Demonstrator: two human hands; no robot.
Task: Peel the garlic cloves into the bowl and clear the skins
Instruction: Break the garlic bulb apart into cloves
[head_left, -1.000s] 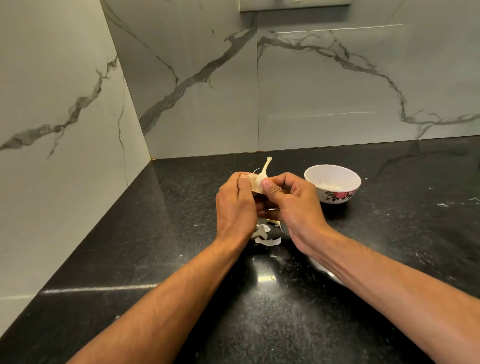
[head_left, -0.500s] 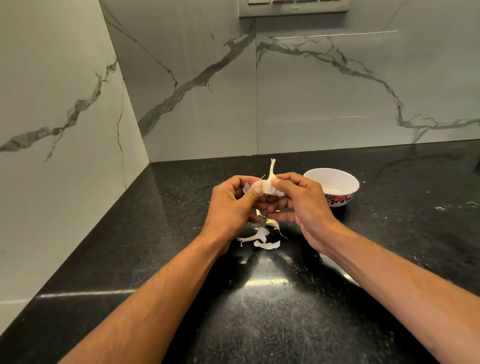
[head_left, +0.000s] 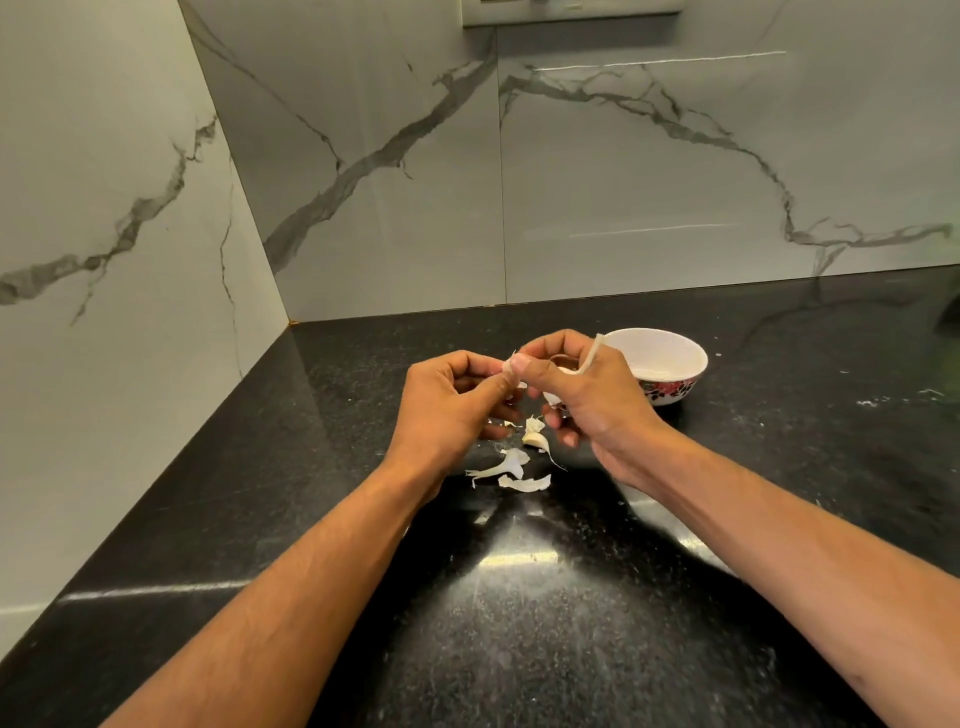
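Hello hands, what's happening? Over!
Both hands pinching garlic over counter. Skins below. Bowl right, nothing blocking.

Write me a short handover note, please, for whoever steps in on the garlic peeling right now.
Left hand: pinches a bit of skin at the garlic.
Right hand: holds the garlic, stem sticking up past the knuckles.
Bowl: on the counter behind the right hand; whether any clove lies in it cannot be told.
Skins: several scraps loose on the counter under the hands, one piece possibly a clove.
Done: some skin torn off.
Left: finish peeling, drop cloves into the bowl, clear the skins.
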